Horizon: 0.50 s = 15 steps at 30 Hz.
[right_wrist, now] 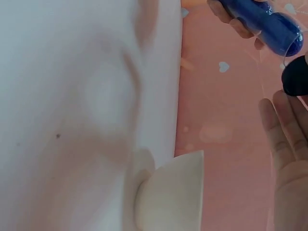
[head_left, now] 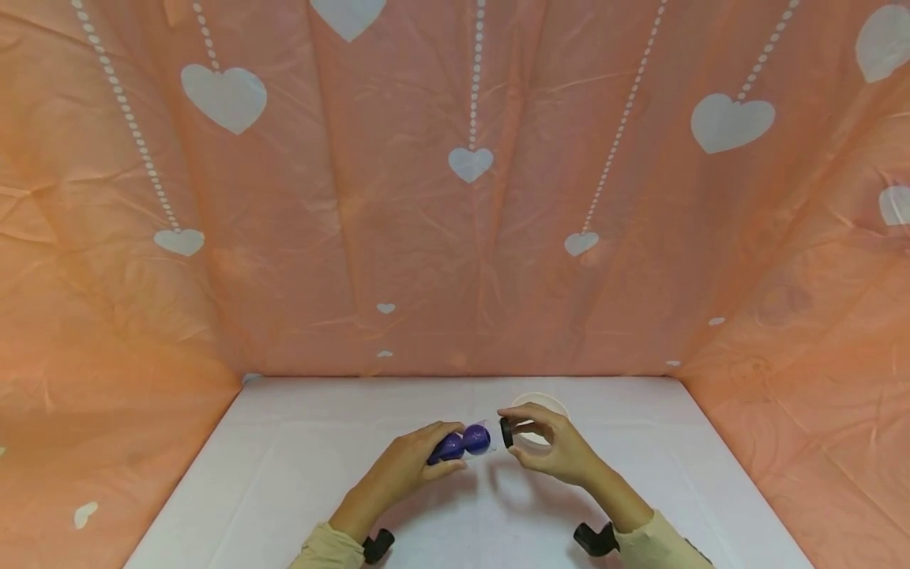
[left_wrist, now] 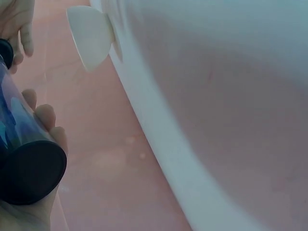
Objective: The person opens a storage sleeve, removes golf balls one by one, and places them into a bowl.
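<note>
In the head view my left hand [head_left: 412, 462] grips a clear tube [head_left: 493, 435] with purple-blue balls [head_left: 477, 439] inside, tilted above the white table. Its far end has a black base [left_wrist: 33, 172], which faces the left wrist camera. My right hand [head_left: 558, 452] pinches a black cap [head_left: 506, 432] between thumb and fingers. A small gap separates the cap from the tube's uncovered end, which points right. In the right wrist view the cap [right_wrist: 295, 77] is just below the tube's end. A cream-white bowl [head_left: 538, 395] stands behind my right hand, partly hidden by it.
Under both hands lies a white table [head_left: 306, 442]. Orange sheeting [head_left: 426, 237] with white hearts rises at its back and sides. Black wrist mounts [head_left: 379, 545] sit by both sleeves. The bowl [right_wrist: 173, 195] is close to my right hand.
</note>
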Tool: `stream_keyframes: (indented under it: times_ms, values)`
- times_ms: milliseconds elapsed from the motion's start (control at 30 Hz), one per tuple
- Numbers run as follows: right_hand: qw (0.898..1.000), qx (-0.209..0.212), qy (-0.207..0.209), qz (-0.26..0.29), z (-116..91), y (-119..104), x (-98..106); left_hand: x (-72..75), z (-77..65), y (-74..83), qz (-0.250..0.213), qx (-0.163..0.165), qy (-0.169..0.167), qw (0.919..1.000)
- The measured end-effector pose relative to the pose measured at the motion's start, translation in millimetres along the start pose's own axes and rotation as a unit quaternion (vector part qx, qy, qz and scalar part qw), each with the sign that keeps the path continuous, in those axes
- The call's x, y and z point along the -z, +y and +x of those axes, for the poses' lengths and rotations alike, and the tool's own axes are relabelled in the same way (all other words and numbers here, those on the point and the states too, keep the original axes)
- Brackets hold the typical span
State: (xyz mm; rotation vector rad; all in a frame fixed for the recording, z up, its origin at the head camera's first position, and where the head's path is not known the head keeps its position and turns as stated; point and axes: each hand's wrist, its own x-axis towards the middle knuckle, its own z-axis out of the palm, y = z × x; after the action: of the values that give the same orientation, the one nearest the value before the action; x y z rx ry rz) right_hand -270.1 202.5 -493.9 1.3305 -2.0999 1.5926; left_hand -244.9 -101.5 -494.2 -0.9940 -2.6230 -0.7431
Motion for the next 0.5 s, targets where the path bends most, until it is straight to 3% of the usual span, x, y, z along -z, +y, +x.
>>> stream_keyframes:
  times_ms: [267,500]
  values:
    - [1.000,0.016,0.002,-0.019,-11.7,6.9,1.8,0.9,-0.1,-3.6,0.009,-0.010,0.011,0.9998]
    - [0.999,-0.038,-0.020,0.011,-24.8,4.2,-2.3,0.7,1.2,-5.9,0.016,-0.008,0.005,0.9998]
